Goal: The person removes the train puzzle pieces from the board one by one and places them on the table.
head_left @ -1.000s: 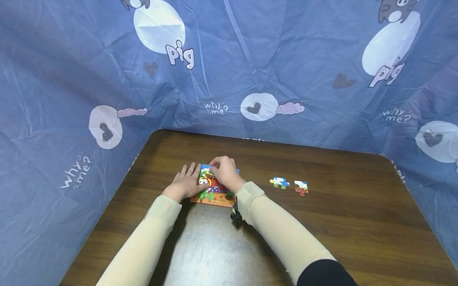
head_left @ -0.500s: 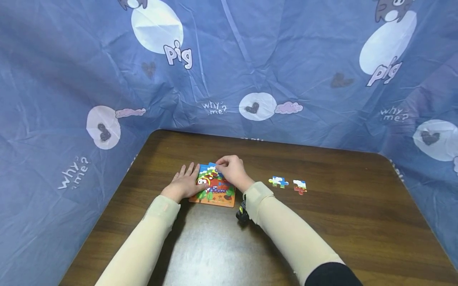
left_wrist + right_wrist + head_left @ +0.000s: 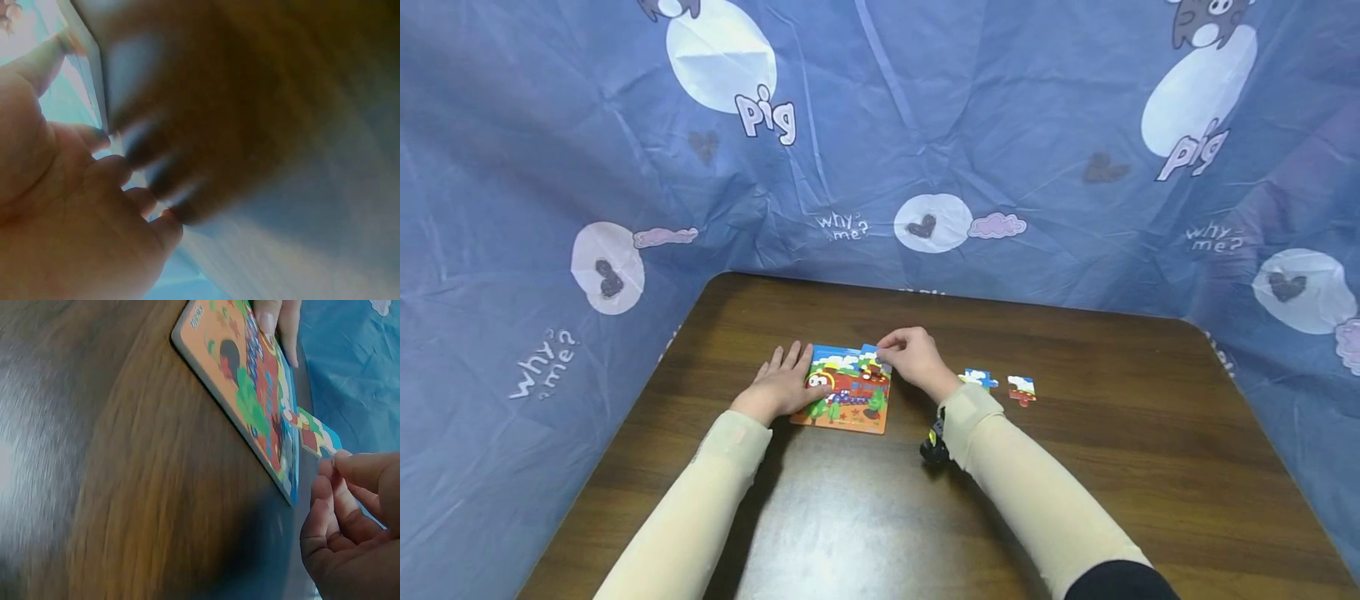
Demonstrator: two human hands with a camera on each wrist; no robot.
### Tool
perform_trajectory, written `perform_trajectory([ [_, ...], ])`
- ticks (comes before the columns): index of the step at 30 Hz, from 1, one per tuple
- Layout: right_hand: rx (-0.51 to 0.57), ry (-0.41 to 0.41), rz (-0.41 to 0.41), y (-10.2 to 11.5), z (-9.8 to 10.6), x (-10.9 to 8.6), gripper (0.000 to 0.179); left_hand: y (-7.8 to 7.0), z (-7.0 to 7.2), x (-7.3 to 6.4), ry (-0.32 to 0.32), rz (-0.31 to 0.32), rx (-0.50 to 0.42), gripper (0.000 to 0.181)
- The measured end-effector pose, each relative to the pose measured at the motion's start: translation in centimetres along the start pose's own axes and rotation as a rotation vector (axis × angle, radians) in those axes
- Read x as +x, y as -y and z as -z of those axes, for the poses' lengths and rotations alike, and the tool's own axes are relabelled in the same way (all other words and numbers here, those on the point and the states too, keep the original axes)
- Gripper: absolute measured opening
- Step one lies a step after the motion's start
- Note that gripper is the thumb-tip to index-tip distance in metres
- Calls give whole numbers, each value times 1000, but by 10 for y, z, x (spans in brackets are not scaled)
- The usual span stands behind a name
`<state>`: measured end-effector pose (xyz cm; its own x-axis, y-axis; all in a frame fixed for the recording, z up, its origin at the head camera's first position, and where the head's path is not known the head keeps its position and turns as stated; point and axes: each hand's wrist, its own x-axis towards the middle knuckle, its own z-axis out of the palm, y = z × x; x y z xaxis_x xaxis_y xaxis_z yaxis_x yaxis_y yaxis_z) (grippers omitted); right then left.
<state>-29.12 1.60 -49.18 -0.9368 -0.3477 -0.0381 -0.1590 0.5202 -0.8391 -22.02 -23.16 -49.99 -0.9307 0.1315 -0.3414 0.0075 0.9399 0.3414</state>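
Your wooden table (image 3: 1112, 433) runs on past both hands, its far edge lying beyond your fingertips and its left edge well out from your left hand (image 3: 784, 385); bare wood lies between your forearms and out to the right of your right hand (image 3: 917, 358). The jigsaw board (image 3: 850, 418) sits flat between your hands, your left hand spread with straight fingers along its left side and the thumb resting on its face. Your right thumb and fingers pinch a jigsaw piece (image 3: 869, 358) at the board's upper right corner, tilted. Against half a second ago, your right hand and this piece have shifted rightward from the board's upper middle, showing more of the printed picture, while your left hand keeps its place. Two loose pieces lie right of your right hand: a blue-and-white piece (image 3: 979, 377), partly covered by your right wrist, and a white-and-red piece (image 3: 1022, 389) farther out. You cannot tell whether the pinched piece touches the board; the left wrist view is dark and blurred, and the board's corner print is too small to read.
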Motion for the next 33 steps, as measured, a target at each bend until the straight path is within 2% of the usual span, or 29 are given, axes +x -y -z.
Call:
perform_trajectory([
  [3, 16, -5, -15, -5, 6, -2, 10, -2, 3, -5, -1, -2, 6, 93],
  [8, 27, -16, -18, -15, 22, -6, 12, -1, 2, -5, -5, -1, 16, 92],
  [19, -94, 38, -30, -31, 55, -13, 16, -4, 5, -7, 2, -1, 23, 92],
  [28, -269, 41, -6, -37, 58, -14, 16, -4, 5, -7, 5, 1, 19, 90],
  [33, -298, 43, -12, -39, 56, -12, 16, -4, 5, -6, 4, 2, 21, 90],
])
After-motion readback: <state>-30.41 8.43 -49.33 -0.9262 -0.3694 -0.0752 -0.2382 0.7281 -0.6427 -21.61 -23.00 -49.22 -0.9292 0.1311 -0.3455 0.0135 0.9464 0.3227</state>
